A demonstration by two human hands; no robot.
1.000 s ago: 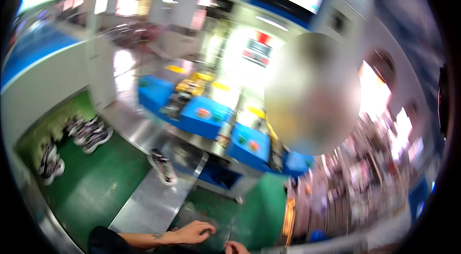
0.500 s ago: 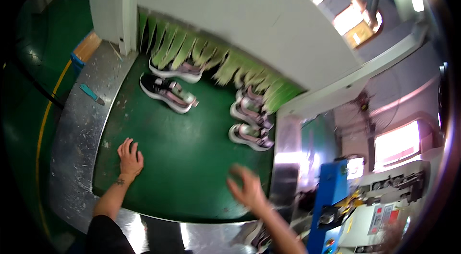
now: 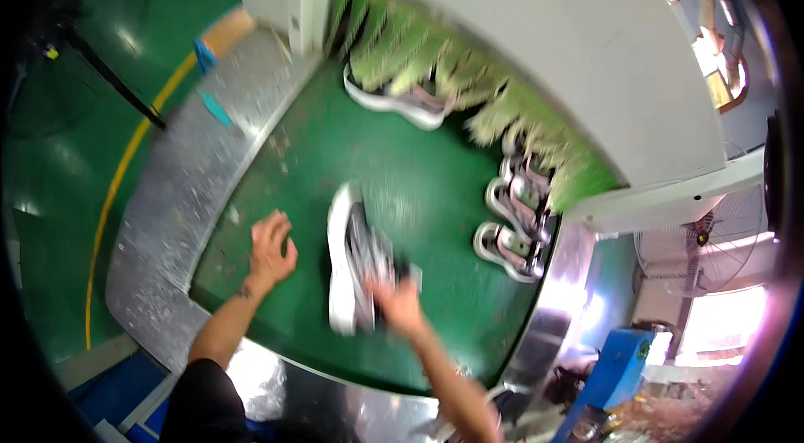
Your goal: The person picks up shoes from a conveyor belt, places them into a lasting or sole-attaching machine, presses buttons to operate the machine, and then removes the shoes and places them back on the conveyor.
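A dark sneaker with a thick white sole (image 3: 342, 267) is on its side, toe pointing away from me, over the green conveyor belt (image 3: 419, 175). My right hand (image 3: 398, 305) is closed on its right side near the heel; both are blurred by motion. Whether the shoe touches the belt, I cannot tell. To its left, my left hand (image 3: 272, 249) hovers over the belt with loosely bent fingers, thumb apart, holding nothing. Another sneaker (image 3: 398, 100) sits at the far side, partly beneath the green strip curtain (image 3: 419, 41).
Several pink and grey sneakers (image 3: 507, 250) stand along the belt's right edge. A worn metal ledge (image 3: 180, 192) borders the left side and carries a small teal tool (image 3: 216, 108). Beyond the curtain rises a grey housing (image 3: 536, 41). At right is a blue machine (image 3: 620, 368).
My right hand has moved left and taken hold of the dark sneaker, which has come nearer and turned. My left hand stays empty over the belt. The whole view has shifted.
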